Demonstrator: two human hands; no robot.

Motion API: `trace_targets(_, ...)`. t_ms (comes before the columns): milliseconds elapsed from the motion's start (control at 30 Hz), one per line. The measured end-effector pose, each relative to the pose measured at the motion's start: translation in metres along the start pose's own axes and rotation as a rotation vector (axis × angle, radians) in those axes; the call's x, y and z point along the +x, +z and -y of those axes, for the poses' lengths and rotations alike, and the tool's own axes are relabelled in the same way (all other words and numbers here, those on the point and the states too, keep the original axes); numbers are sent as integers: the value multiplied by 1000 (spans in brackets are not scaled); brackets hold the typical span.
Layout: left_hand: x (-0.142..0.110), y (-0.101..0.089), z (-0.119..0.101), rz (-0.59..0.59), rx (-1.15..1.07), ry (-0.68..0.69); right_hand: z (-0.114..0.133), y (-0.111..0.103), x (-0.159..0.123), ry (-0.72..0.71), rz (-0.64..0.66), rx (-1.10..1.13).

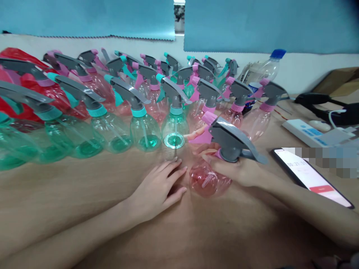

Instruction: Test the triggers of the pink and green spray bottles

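My right hand point(238, 166) is wrapped round the neck of a pink spray bottle point(206, 181) with a grey and pink trigger head point(230, 136). The bottle leans, its base toward me. Just left of it, my left hand point(162, 186) lies on the wooden table with its fingers spread, holding nothing. Beyond the hands stands a row of green spray bottles, among them one green bottle point(146, 130) and another green bottle point(176, 127) close to my right fingers. A pink spray bottle point(255, 119) stands at the row's right end.
Several more spray bottles crowd the back against the wall, by a red plastic bag point(17, 101) at left. To the right are a phone point(311, 175), a white power strip point(305, 132), a black strap-like object point(316, 100) and a blue-capped plastic bottle point(270, 67).
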State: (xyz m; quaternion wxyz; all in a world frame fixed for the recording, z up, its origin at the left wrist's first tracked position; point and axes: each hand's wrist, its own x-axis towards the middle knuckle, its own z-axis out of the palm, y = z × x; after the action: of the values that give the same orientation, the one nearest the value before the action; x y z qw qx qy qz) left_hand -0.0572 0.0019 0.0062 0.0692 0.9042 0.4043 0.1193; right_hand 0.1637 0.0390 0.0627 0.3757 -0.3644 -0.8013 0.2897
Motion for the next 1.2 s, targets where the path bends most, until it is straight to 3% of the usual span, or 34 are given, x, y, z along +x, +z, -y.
trace_targets(233,0,0,0,1,-3,2,4,0,0,15,-65,104)
trace_targets(1200,0,-2,-1,3,-20,-7,-4,2,-4,59,-49,139)
